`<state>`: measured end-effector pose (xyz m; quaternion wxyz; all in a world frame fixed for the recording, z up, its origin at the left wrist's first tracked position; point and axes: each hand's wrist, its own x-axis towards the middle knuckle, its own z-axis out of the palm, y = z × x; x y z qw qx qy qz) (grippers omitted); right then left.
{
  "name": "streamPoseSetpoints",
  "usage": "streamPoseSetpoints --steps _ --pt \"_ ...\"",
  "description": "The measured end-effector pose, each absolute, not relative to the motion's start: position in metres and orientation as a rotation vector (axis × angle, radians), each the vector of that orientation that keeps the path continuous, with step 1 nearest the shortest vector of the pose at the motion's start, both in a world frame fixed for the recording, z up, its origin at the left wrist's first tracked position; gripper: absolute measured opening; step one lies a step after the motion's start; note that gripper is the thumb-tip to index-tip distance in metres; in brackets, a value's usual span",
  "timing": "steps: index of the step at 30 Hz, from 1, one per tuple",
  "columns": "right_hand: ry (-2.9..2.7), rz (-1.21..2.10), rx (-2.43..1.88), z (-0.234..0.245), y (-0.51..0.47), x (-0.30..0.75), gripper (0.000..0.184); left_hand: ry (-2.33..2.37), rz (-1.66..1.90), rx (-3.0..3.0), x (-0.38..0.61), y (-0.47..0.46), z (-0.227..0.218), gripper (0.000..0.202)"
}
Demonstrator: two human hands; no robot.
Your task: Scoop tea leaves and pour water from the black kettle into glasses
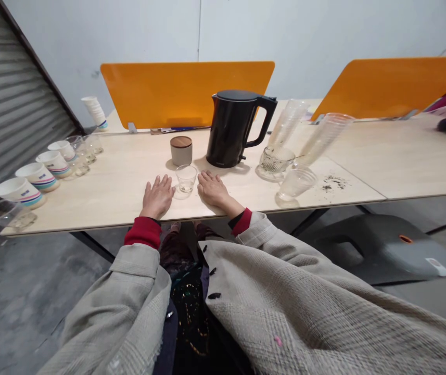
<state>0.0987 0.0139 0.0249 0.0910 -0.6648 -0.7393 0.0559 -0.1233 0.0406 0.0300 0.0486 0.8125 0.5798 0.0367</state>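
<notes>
My left hand [157,197] and my right hand [213,189] rest palm down on the pale wood tabletop [121,179], holding nothing. Between them, almost touching both, stands a small clear glass cup [186,178]. Just beyond it is a beige canister with a wooden lid [181,150]. A black electric kettle [230,130] stands farther right, beyond my right hand. To its right are a ribbed glass bowl [276,161], a clear tumbler [296,183], and scattered dark tea leaves [334,182].
Two tall stacks of clear plastic cups [288,122] [324,138] stand at the right. Striped paper cups [37,177] and glasses line the left edge. Orange divider panels [179,91] back the table, a roller shutter [12,99] stands left, and a grey stool [386,250] sits below right.
</notes>
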Motion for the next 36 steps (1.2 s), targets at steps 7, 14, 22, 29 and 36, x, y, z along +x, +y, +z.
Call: streamPoseSetpoints --steps 7,14,22,29,36 --pt "-2.201 0.168 -2.011 0.027 0.011 0.097 0.065 1.756 0.106 2.476 -0.124 0.041 0.028 0.071" --pt "-2.222 0.139 -2.028 0.028 0.009 0.096 0.066 1.768 0.117 2.469 -0.123 0.039 0.027 0.068" --pt "-2.229 0.125 -2.051 0.029 0.006 0.095 0.066 1.754 0.118 2.471 -0.123 0.037 0.026 0.069" --pt "-2.232 0.153 -2.065 0.028 0.007 0.096 0.067 1.745 0.150 2.468 -0.122 0.034 0.026 0.068" --pt "-2.225 0.143 -2.048 0.026 0.006 0.096 0.067 1.752 0.154 2.469 -0.122 0.030 0.028 0.067"
